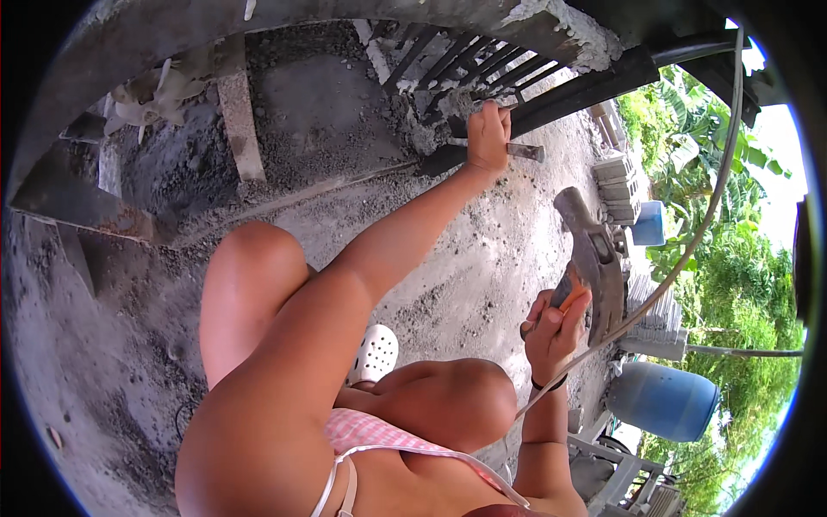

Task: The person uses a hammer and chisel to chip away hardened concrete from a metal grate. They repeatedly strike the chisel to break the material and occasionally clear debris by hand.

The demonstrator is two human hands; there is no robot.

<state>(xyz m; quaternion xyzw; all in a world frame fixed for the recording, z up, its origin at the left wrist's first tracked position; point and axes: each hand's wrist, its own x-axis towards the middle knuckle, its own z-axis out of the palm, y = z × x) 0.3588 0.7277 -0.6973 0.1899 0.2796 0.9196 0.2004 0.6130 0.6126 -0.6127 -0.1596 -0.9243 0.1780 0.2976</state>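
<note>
My left hand (488,136) is stretched out ahead, closed around a steel chisel (523,152) whose tip rests against the cement-crusted bars of a black metal gate (482,69). The chisel's blunt end sticks out to the right of my fist. My right hand (553,326) is raised at my side, gripping the orange handle of a claw hammer (593,257), its grey head up and well apart from the chisel. My bare knees and a white clog (375,353) show below.
Rough cement and rubble ground (482,258) surrounds me. A concrete post (239,112) stands at the left. Stacked concrete blocks (617,185), a blue bucket (649,224) and a blue barrel (663,401) stand on the right. A grey cable (689,250) hangs across the right side.
</note>
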